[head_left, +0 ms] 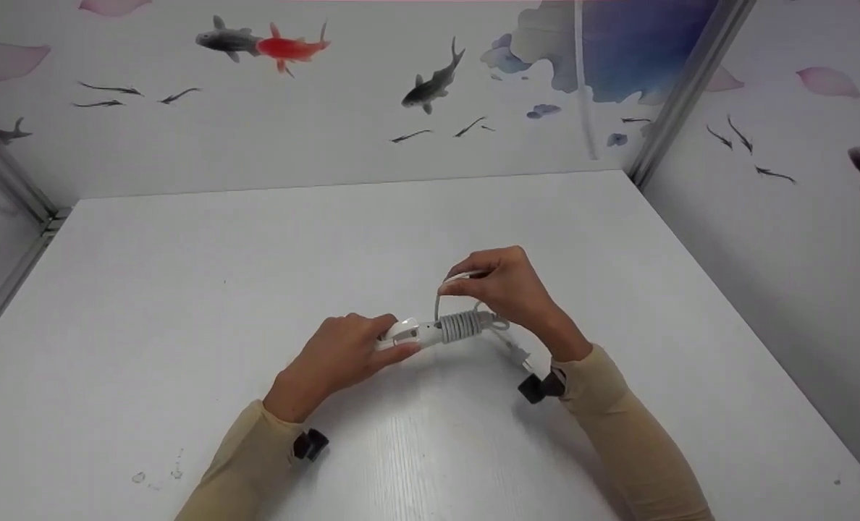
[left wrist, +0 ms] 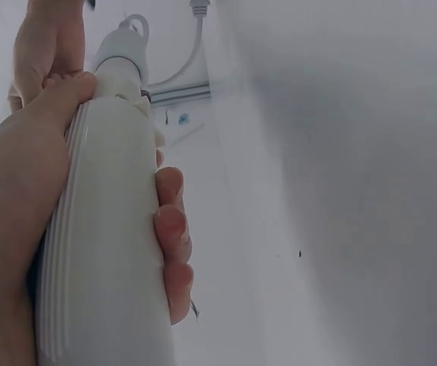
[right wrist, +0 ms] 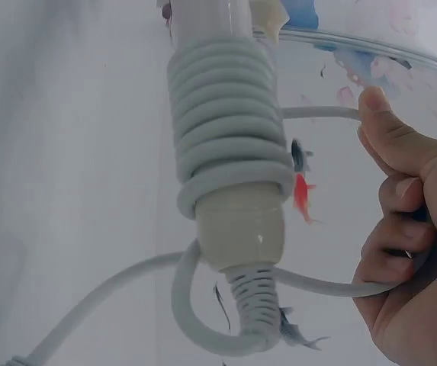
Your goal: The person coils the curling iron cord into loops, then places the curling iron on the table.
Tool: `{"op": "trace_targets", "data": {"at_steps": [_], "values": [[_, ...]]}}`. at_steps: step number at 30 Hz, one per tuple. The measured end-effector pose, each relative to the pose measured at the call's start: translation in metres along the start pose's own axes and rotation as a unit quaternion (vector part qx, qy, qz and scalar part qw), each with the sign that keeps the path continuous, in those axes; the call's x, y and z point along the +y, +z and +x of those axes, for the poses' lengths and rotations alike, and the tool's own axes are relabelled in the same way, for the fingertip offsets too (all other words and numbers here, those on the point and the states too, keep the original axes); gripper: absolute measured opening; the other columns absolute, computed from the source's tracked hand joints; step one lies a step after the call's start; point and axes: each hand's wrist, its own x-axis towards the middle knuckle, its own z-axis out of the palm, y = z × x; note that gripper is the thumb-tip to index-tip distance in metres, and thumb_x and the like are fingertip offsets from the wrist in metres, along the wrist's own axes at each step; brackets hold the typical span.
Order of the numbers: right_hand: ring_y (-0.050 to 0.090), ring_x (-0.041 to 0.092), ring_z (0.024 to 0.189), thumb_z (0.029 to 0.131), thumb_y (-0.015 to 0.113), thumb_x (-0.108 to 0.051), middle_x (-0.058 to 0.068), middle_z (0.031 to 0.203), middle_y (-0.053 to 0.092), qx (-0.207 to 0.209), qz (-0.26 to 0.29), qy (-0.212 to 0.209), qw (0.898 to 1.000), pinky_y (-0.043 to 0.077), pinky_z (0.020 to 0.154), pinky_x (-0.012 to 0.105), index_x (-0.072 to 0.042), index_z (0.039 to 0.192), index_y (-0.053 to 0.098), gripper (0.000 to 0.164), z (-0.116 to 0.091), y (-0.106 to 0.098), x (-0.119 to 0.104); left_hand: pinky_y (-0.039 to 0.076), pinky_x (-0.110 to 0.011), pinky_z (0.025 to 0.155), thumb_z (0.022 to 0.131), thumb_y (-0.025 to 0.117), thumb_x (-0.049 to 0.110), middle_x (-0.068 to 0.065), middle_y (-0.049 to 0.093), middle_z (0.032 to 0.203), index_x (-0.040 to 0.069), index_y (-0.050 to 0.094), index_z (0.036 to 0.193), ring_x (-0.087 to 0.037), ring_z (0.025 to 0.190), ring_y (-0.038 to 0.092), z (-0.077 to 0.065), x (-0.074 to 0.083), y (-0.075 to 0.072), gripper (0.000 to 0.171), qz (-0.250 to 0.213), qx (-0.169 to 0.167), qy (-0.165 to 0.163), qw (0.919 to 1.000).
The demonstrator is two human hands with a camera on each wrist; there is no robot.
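Observation:
My left hand grips a white corded appliance shaped like a hair curler, its thumb along one side and fingers curled round the other. Grey-white power cord is wound in several tight turns round its narrow end. Beside those turns my right hand pinches a length of the cord between thumb and fingers, drawn away from the handle. In the right wrist view, another stretch of cord passes into the curled fingers. The plug hangs on a loose end below the right hand.
Under both hands lies a white tabletop. Panels printed with fish and petals stand behind it and at the right, joined by a metal post. Black wrist mounts sit under both sleeves.

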Motion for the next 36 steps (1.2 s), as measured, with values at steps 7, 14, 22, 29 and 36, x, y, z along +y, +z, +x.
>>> {"op": "trace_targets", "data": {"at_steps": [7,14,22,29,36], "values": [[0.070,0.020,0.073,0.081,0.084,-0.018,0.004,0.086,0.078,-0.014,-0.001,-0.014,1.000,0.056,0.068,0.027,-0.015,0.089,0.082,0.009,-0.004,0.003,-0.011,0.033,-0.028,0.053,0.094,0.062,0.054,0.001,0.050,0.066,0.014,0.060,0.096,-0.015,0.056,0.043,0.000,-0.005,-0.006,0.040,-0.002,0.013,-0.046,0.9988],[0.054,0.011,0.058,0.084,0.082,-0.018,0.006,0.077,0.075,-0.029,-0.012,-0.063,0.998,0.050,0.060,0.022,-0.013,0.091,0.082,0.009,-0.005,0.000,-0.011,0.034,-0.029,0.054,0.095,0.060,0.054,-0.001,0.051,0.066,0.012,0.060,0.100,-0.017,0.056,0.044,0.001,-0.006,-0.010,0.042,0.018,0.021,-0.058,0.9979],[0.050,0.006,0.055,0.084,0.082,-0.018,0.002,0.078,0.077,-0.016,-0.091,-0.131,0.987,0.043,0.055,0.020,-0.011,0.092,0.082,0.010,-0.005,-0.003,-0.012,0.034,-0.029,0.054,0.095,0.061,0.053,-0.002,0.053,0.068,0.012,0.061,0.104,-0.017,0.058,0.045,0.000,-0.007,-0.010,0.042,0.024,0.010,-0.062,0.9978],[0.055,0.004,0.054,0.081,0.084,-0.016,0.001,0.079,0.078,-0.006,-0.165,-0.177,0.970,0.042,0.053,0.020,-0.010,0.090,0.082,0.011,-0.008,-0.004,-0.017,0.033,-0.029,0.053,0.095,0.062,0.053,-0.002,0.052,0.066,0.012,0.062,0.105,-0.017,0.056,0.044,-0.001,-0.007,-0.011,0.043,0.033,0.016,-0.065,0.9972],[0.054,0.004,0.052,0.081,0.084,-0.016,0.000,0.076,0.077,-0.010,-0.208,-0.208,0.956,0.039,0.050,0.018,-0.013,0.092,0.082,0.011,-0.011,-0.003,-0.020,0.033,-0.028,0.053,0.094,0.064,0.053,-0.002,0.054,0.066,0.010,0.064,0.103,-0.017,0.056,0.044,-0.001,-0.008,-0.011,0.043,0.047,0.048,-0.054,0.9962]]}}
